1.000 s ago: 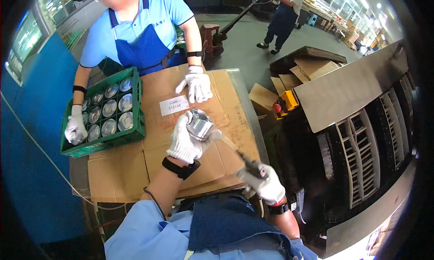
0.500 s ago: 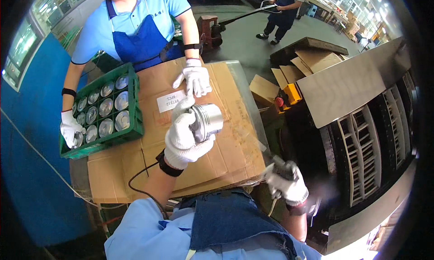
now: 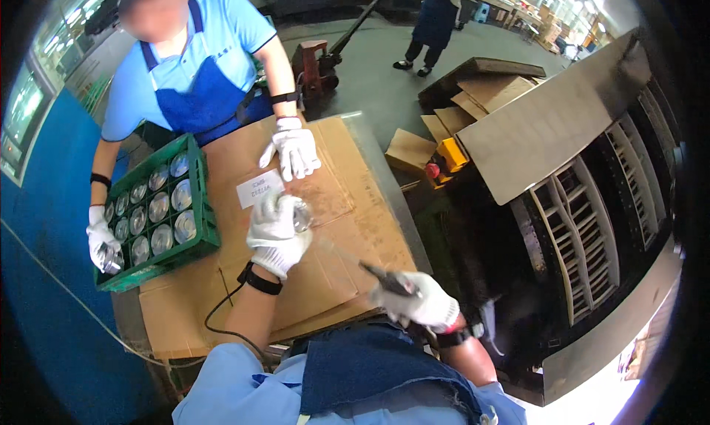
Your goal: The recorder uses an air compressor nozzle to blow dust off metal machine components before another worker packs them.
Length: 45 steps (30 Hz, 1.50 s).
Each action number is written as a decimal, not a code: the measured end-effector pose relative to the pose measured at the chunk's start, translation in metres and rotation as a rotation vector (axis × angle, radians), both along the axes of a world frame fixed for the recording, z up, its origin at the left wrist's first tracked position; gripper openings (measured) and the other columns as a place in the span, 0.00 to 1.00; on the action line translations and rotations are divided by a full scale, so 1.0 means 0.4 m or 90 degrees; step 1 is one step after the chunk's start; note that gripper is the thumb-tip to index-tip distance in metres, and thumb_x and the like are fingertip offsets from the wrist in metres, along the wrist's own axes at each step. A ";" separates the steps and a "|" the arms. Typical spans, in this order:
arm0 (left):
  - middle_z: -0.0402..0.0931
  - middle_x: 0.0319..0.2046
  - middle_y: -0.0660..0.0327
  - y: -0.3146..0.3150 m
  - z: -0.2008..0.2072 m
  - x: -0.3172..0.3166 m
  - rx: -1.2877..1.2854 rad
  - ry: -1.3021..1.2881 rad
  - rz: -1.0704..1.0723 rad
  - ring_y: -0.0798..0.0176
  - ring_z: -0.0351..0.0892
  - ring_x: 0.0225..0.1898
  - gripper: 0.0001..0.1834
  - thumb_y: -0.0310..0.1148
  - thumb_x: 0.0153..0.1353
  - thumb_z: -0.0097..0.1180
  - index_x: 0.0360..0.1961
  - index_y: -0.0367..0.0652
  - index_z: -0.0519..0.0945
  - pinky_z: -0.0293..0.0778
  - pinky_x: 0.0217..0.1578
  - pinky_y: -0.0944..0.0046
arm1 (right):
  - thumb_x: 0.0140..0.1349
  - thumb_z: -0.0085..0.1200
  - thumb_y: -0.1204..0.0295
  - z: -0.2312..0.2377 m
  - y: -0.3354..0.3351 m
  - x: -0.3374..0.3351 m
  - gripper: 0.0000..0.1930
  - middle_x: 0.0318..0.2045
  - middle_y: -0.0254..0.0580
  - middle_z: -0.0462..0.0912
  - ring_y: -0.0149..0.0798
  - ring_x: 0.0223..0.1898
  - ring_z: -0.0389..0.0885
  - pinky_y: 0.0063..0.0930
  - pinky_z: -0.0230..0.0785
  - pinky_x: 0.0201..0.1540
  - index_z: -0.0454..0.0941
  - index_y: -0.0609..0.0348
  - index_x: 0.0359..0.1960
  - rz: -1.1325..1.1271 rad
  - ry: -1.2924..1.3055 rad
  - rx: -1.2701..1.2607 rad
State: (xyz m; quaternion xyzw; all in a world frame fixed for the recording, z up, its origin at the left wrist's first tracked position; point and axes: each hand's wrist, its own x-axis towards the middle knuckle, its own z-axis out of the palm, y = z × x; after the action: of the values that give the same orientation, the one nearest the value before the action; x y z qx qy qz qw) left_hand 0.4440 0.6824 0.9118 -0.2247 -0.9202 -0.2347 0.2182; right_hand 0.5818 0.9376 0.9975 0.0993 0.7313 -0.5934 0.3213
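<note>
My left hand (image 3: 275, 238), in a white glove, is closed around a shiny metal piston (image 3: 302, 216) just above the cardboard. Its fingers and palm hide much of the piston. My right hand (image 3: 420, 303), gloved too, grips a dark air blow gun (image 3: 386, 278). The gun's thin nozzle points left toward the piston, apart from it. Beyond my left hand lies a white paper label (image 3: 259, 189). Across the table a co-worker's gloved hand (image 3: 292, 153) rests with fingers spread on the cardboard. Their other gloved hand (image 3: 102, 241) holds a piston (image 3: 112, 260) at the crate's left corner.
A green crate (image 3: 210, 236) of upright pistons stands at the left on the cardboard-covered table (image 3: 370, 203). To the right are a dark machine with slatted rollers (image 3: 580, 244), a metal panel (image 3: 547, 133) and a yellow box with a red button (image 3: 447, 161). Another person stands farther back.
My right hand has come up and left with the blow gun, its nozzle now toward the piston. My left hand has turned the piston, so less of its side shows. The view has shifted slightly.
</note>
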 end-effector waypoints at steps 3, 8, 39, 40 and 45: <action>0.67 0.54 0.47 0.009 -0.015 0.008 -0.092 -0.346 0.159 0.40 0.64 0.61 0.32 0.39 0.35 0.70 0.47 0.48 0.76 0.64 0.61 0.45 | 0.67 0.59 0.59 -0.094 0.000 -0.016 0.14 0.21 0.30 0.79 0.24 0.20 0.76 0.20 0.66 0.20 0.83 0.55 0.44 -0.106 0.114 0.073; 0.63 0.59 0.43 0.058 -0.050 0.106 -0.199 -0.094 0.045 0.34 0.54 0.66 0.35 0.51 0.43 0.65 0.50 0.40 0.75 0.45 0.68 0.31 | 0.67 0.58 0.60 -0.043 -0.003 -0.047 0.13 0.21 0.31 0.79 0.27 0.20 0.77 0.24 0.70 0.24 0.83 0.54 0.44 -0.038 0.050 0.027; 0.69 0.56 0.46 0.220 -0.040 0.213 -0.183 -0.044 -0.243 0.37 0.64 0.60 0.29 0.50 0.57 0.54 0.53 0.39 0.74 0.52 0.67 0.33 | 0.60 0.67 0.51 -0.376 0.477 0.593 0.16 0.23 0.33 0.85 0.33 0.20 0.80 0.35 0.75 0.27 0.88 0.51 0.29 -0.185 -0.473 0.235; 0.69 0.56 0.46 0.224 -0.033 0.210 -0.195 -0.051 -0.242 0.38 0.64 0.61 0.30 0.51 0.57 0.54 0.53 0.40 0.74 0.52 0.67 0.34 | 0.58 0.64 0.48 -0.457 0.490 0.647 0.18 0.26 0.33 0.86 0.34 0.25 0.81 0.36 0.74 0.32 0.89 0.48 0.31 -0.123 -0.458 0.292; 0.70 0.44 0.48 0.254 -0.022 0.189 -0.224 -0.050 -0.239 0.42 0.67 0.50 0.30 0.51 0.49 0.57 0.45 0.37 0.77 0.57 0.61 0.34 | 0.63 0.56 0.45 -0.539 0.450 0.669 0.22 0.51 0.44 0.85 0.49 0.54 0.81 0.38 0.71 0.57 0.87 0.40 0.50 0.066 -0.430 0.433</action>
State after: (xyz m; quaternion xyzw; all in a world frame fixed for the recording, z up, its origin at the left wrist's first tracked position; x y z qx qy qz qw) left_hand 0.5196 0.7840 0.9030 -0.4164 -0.8970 -0.1162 0.0925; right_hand 0.8495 1.1178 0.7820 0.3497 0.7425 -0.2382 0.5194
